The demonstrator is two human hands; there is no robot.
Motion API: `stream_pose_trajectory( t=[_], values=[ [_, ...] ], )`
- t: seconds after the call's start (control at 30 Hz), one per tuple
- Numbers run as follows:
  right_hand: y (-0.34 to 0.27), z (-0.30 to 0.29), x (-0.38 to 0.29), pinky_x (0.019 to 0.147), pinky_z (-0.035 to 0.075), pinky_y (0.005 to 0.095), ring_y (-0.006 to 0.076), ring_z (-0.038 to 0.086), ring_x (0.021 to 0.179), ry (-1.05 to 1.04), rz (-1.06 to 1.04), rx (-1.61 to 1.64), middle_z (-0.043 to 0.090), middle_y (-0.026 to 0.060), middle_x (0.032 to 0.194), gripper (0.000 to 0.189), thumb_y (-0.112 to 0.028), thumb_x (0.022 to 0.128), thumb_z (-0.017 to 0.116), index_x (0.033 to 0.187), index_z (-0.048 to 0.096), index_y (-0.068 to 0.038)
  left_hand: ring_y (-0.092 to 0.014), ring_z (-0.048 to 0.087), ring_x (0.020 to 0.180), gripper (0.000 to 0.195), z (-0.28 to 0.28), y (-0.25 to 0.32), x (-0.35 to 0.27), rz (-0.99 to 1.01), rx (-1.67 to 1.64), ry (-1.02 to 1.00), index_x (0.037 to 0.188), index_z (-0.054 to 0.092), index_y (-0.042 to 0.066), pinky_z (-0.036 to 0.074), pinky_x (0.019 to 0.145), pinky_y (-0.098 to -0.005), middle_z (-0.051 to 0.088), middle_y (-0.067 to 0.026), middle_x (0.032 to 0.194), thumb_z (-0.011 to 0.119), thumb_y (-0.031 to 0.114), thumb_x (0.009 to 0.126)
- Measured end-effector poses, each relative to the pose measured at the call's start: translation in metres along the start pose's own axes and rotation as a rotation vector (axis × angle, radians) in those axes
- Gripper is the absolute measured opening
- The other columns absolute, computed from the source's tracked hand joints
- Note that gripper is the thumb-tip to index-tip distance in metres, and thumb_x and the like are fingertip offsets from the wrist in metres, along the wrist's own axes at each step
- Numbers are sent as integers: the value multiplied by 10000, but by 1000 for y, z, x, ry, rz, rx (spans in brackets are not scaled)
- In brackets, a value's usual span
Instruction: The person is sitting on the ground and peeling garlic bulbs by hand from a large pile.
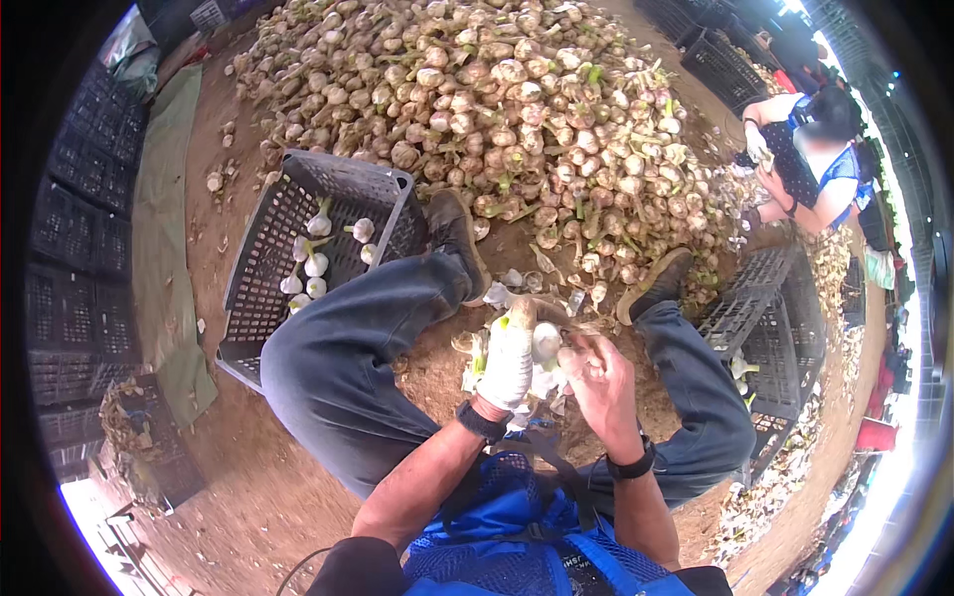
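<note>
My left hand [509,365], in a white knit glove with soiled fingertips, grips a white garlic bulb [546,341] between my knees. Bare and partly blurred, my right hand [602,376] is close against the bulb's right side with its fingers curled; whether they pinch a strip of skin cannot be made out. Loose garlic skins [548,381] lie on the dirt floor below both hands. Beyond my shoes rises a large heap of untrimmed garlic [477,112]. By my left leg, a black plastic crate [250,279] holds several clean white bulbs [316,264] with stems.
Another black crate [794,350] with some garlic stands beyond my right knee. A person [809,156] sits at the heap's right side, hands around a bulb. Stacked black crates [82,246] line the left, beside a green cloth strip [168,223]. Skins litter the ground at right.
</note>
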State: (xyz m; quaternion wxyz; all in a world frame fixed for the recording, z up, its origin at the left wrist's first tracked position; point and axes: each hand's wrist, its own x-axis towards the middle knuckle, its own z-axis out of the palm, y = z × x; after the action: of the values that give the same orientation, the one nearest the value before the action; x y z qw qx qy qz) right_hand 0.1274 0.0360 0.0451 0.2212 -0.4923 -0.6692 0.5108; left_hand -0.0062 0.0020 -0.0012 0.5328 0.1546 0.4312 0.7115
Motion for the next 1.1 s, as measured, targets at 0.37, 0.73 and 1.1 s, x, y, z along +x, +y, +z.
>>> stream_pose_trajectory(
  t=[0.37, 0.73, 1.1],
  values=[
    [-13, 6, 3, 534, 477, 349, 246, 609, 552, 76, -157, -184, 644, 159, 733, 113, -59, 834, 676, 853, 598, 20, -148, 560, 941, 529, 9, 4, -10, 96, 244, -70, 1024, 647, -18, 470, 858, -312, 612, -72, 1059, 399, 449, 1035],
    [1, 12, 9, 564, 482, 417, 331, 609, 630, 162, -386, -502, 598, 115, 708, 158, -19, 768, 664, 865, 545, -57, -178, 596, 899, 370, 17, 1, -10, 152, 307, 73, 1070, 629, 10, 477, 828, -323, 652, -110, 977, 447, 330, 1042],
    [61, -18, 33, 584, 485, 461, 405, 626, 633, 345, -257, -583, 609, 211, 663, 110, -65, 825, 660, 809, 562, -17, -111, 651, 747, 375, -6, -2, -7, -274, 205, -148, 1218, 607, -7, 531, 618, -242, 695, -75, 938, 492, 283, 1009]
  ],
)
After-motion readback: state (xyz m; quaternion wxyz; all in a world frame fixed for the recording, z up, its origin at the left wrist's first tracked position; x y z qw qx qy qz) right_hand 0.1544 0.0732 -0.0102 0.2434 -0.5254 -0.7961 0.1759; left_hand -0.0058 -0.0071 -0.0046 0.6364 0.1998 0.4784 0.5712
